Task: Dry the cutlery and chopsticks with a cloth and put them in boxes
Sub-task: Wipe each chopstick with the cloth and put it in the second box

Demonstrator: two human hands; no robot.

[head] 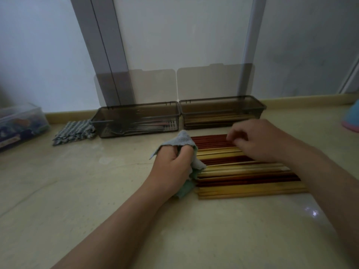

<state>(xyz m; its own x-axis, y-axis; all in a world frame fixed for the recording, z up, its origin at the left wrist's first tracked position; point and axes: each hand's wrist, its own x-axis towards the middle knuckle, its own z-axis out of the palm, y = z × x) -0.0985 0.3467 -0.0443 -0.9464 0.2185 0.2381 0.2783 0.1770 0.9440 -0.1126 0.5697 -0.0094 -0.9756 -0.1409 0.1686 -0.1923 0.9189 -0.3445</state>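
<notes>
My left hand (172, 166) is fisted round the cloth (182, 139), forearm angled in from lower left. My right hand (258, 140) is turned palm-down, fingers (236, 137) curled, grip blurred.

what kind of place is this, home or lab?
Probably a home kitchen counter: a pale stone-look countertop, a smoked plastic cutlery box and chopstick box with lids up, rows of chopsticks laid out, and a cloth in the left hand.

Clear lidded tub (21, 125) far left; pink-blue object (352, 119) far right
</notes>
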